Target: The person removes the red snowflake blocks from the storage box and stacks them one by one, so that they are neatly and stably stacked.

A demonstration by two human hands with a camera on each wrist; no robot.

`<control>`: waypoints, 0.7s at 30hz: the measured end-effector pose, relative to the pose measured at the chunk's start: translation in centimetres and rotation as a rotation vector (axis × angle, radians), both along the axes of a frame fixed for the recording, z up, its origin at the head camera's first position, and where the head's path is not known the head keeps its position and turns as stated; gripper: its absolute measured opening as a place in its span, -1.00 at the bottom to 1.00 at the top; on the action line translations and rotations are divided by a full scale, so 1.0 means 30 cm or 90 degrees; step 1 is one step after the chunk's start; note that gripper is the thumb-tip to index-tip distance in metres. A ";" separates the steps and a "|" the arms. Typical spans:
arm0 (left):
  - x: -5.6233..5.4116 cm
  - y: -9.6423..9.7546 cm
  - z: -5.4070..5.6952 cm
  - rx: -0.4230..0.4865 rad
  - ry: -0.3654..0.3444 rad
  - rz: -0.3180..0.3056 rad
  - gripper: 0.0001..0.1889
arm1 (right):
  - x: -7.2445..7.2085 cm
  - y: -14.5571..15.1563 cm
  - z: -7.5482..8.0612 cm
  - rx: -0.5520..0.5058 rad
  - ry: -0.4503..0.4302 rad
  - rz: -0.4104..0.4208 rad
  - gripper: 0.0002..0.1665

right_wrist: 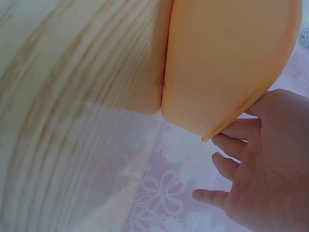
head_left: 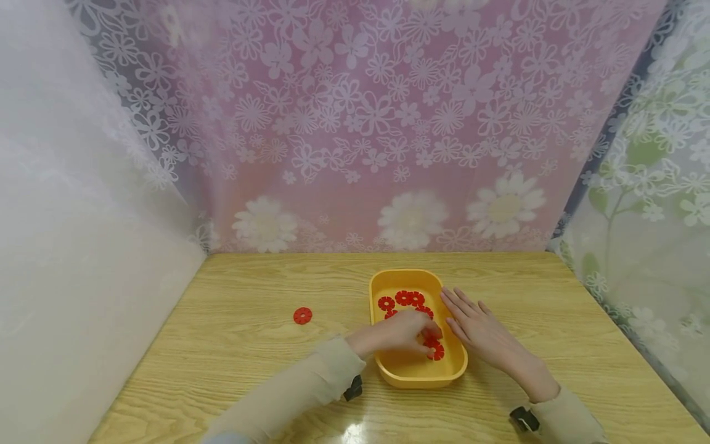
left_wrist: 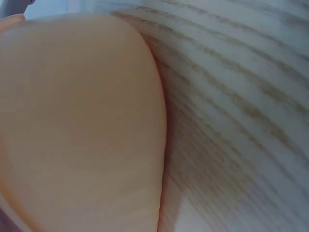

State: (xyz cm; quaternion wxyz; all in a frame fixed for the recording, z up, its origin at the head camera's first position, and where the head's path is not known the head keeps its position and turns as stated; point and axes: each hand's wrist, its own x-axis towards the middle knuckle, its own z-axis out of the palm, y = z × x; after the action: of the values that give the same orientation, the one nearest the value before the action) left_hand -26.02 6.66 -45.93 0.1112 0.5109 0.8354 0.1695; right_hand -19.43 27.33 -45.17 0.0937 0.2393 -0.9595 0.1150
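Note:
A yellow plastic basin stands on the table with several red notched discs inside. My left hand reaches over its left rim, fingers bent downward among the discs. Another red disc shows between its thumb and fingers; I cannot tell whether they pinch it. In the left wrist view the basin's outer wall fills the left side, and that hand is hidden. With fingers extended, my right hand touches the basin's right rim. The right wrist view shows this hand with fingertips right at the rim.
One loose red disc lies on the wooden table to the left of the basin. A pink flowered curtain hangs behind the table's back edge. Pale sheets hang along both sides.

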 end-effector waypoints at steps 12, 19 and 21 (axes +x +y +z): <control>0.010 0.013 -0.011 -0.052 0.063 -0.012 -0.59 | 0.000 -0.001 0.001 0.001 0.010 0.000 -0.33; 0.017 0.006 -0.013 -0.061 0.068 0.006 -0.59 | 0.004 -0.004 0.006 0.001 0.005 -0.006 -0.34; 0.020 0.004 -0.012 -0.059 0.054 0.011 -0.59 | 0.006 -0.004 0.004 0.003 0.002 -0.008 -0.34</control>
State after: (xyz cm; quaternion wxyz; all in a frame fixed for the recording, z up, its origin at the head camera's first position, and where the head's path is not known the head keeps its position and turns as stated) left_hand -25.41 6.78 -46.28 0.0976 0.5048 0.8507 0.1097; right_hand -19.26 27.22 -45.04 0.0951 0.2334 -0.9612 0.1121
